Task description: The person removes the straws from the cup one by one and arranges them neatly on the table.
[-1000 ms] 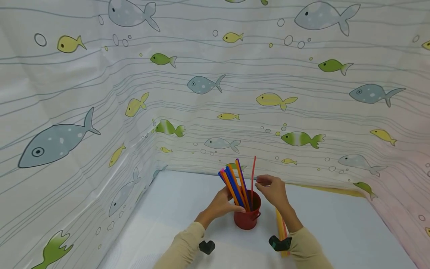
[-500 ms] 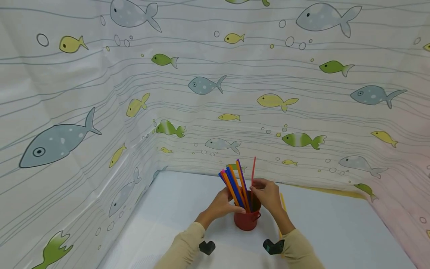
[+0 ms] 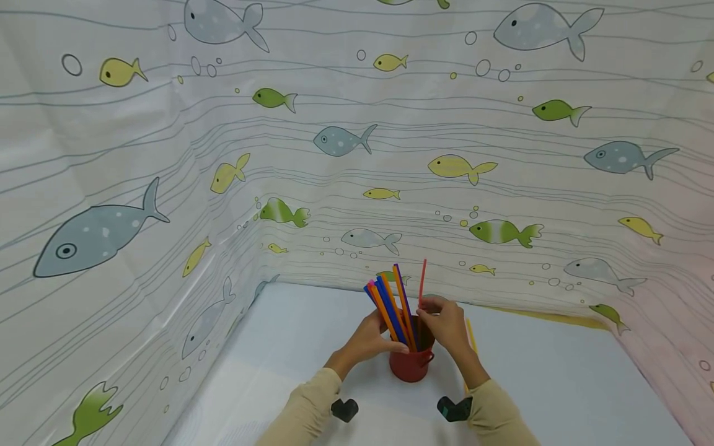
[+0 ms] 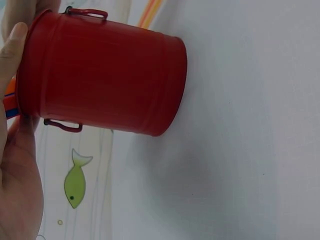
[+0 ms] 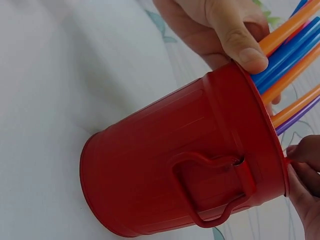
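A red metal bucket (image 3: 409, 368) with side handles stands upright on the table. My left hand (image 3: 365, 339) holds it at the rim, thumb on the near side, beside a bunch of orange, blue and purple drinking straws (image 5: 286, 60) leaning in it. At the rim's right, my right hand (image 3: 449, 323) pinches a thin red straw (image 3: 422, 282) that rises above the fingers, its lower end down at the bucket. The right wrist view shows thumb and fingertip (image 5: 306, 172) meeting on that straw close over the rim. In the left wrist view, the bucket's wall (image 4: 107, 72) hides the straws inside.
Yellow and orange straws (image 3: 471, 336) lie on the white table (image 3: 563, 378) to the right, partly hidden under the right forearm. A fish-patterned sheet (image 3: 346, 210) rises behind the table and along its left side.
My right hand has moved left and in to the red straw; its fingers, apart from it a second ago, now pinch it. The left hand and bucket stay where they were.
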The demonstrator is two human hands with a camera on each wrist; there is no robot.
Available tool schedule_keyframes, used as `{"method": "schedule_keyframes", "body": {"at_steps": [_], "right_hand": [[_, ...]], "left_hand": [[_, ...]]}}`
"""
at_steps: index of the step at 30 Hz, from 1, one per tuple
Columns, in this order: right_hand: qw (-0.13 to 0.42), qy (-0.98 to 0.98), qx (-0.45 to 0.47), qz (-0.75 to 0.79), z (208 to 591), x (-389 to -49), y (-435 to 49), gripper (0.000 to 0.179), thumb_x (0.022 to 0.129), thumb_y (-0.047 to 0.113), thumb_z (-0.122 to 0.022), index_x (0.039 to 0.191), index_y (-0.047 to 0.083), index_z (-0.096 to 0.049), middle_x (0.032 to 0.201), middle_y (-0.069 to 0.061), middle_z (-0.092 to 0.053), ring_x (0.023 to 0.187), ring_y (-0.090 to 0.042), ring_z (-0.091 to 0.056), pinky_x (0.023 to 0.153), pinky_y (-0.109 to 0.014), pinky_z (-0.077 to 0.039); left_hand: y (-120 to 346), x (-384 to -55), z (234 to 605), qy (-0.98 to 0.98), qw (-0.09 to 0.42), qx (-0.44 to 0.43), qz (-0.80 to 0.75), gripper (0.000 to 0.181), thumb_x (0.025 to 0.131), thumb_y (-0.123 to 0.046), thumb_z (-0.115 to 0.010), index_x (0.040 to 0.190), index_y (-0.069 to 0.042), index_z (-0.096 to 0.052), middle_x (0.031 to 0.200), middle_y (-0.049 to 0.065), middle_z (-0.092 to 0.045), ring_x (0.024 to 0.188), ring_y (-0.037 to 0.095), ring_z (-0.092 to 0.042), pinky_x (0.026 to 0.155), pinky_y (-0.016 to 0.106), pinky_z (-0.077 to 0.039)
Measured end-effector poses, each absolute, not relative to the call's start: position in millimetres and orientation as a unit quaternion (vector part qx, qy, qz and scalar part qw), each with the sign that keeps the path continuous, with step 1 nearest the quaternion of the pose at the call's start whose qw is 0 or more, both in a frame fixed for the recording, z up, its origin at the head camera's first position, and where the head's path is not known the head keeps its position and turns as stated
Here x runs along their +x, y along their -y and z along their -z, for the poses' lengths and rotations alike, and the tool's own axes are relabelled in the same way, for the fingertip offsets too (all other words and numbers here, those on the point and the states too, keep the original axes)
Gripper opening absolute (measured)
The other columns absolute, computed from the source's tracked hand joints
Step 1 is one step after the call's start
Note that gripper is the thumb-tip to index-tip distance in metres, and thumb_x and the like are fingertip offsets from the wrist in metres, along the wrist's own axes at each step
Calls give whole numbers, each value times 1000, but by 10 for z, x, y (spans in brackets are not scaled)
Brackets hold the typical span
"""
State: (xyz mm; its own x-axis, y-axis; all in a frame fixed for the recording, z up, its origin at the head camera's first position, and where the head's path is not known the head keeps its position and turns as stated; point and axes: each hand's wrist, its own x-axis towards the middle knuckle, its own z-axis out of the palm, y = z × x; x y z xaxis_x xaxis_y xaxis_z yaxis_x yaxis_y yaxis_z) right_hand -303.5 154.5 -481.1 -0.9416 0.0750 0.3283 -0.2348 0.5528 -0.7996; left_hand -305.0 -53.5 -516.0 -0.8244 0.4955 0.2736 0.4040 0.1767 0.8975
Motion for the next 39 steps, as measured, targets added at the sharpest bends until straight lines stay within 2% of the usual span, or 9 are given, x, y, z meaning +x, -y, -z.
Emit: {"method": "schedule_keyframes", "body": {"at_steps": [5, 9, 16, 22, 25, 33, 36, 39], "right_hand": [[184, 856, 59, -479, 4743, -3020, -1540, 20, 82, 10, -79, 100, 1, -74, 88, -9, -73, 84, -23, -71, 71, -34, -59], [202, 851, 76, -480, 4648, -3019, -1561, 19, 82, 8, -78, 99, -1, -74, 88, -11, -73, 83, -25, -71, 71, -33, -59], [230, 840, 92, -483, 4379, -3044, -1632, 21, 84, 10, -77, 101, 0, -73, 90, -10, -73, 84, -23, -71, 72, -30, -59], [261, 822, 109, -495, 4043, -3034, -1711, 22, 84, 9, -77, 103, -1, -72, 92, -12, -73, 87, -23, -71, 73, -20, -56], [280, 809, 122, -502, 3854, -3035, -1778, 22, 84, 7, -77, 103, -3, -72, 92, -14, -73, 86, -20, -70, 73, -15, -54], [317, 805, 108, -490, 3511, -3034, -2083, 24, 85, 12, -76, 105, -2, -72, 93, -13, -73, 80, 3, -63, 74, -10, -51], [316, 819, 83, -472, 3510, -3020, -2210, 26, 87, 15, -75, 107, -1, -72, 95, -12, -73, 81, 5, -61, 75, -8, -49], [303, 839, 55, -449, 3584, -3007, -2314, 27, 89, 20, -73, 108, 2, -72, 95, -11, -73, 82, -1, -63, 75, -8, -47]], "left_hand": [[536, -3053, 5144, -768, 43, 294, -567, 77, 77, -13, -85, 139, -6, -41, 126, -2, -59, 119, 9, -56, 104, 27, -41], [537, -3059, 5142, -769, 44, 295, -566, 77, 77, -13, -85, 139, -5, -41, 126, -1, -59, 119, 10, -56, 104, 27, -41], [546, -3053, 5104, -774, 44, 286, -563, 72, 78, -17, -84, 137, -16, -44, 126, -3, -58, 120, 9, -56, 104, 29, -42], [545, -3063, 5093, -775, 46, 285, -562, 72, 77, -16, -84, 136, -16, -44, 129, -3, -57, 121, 9, -55, 104, 29, -41], [544, -3059, 5093, -778, 47, 280, -561, 71, 77, -17, -85, 136, -16, -44, 129, -4, -57, 121, 9, -55, 104, 28, -41], [536, -3044, 5126, -775, 51, 277, -566, 72, 76, -15, -85, 136, -15, -45, 129, -3, -57, 120, 9, -55, 104, 27, -41], [537, -3042, 5131, -773, 49, 280, -567, 73, 77, -14, -85, 137, -13, -44, 130, -3, -57, 120, 9, -56, 104, 27, -41], [539, -3044, 5134, -774, 48, 280, -566, 74, 76, -15, -85, 138, -11, -43, 130, -3, -57, 120, 9, -56, 104, 27, -41]]}}
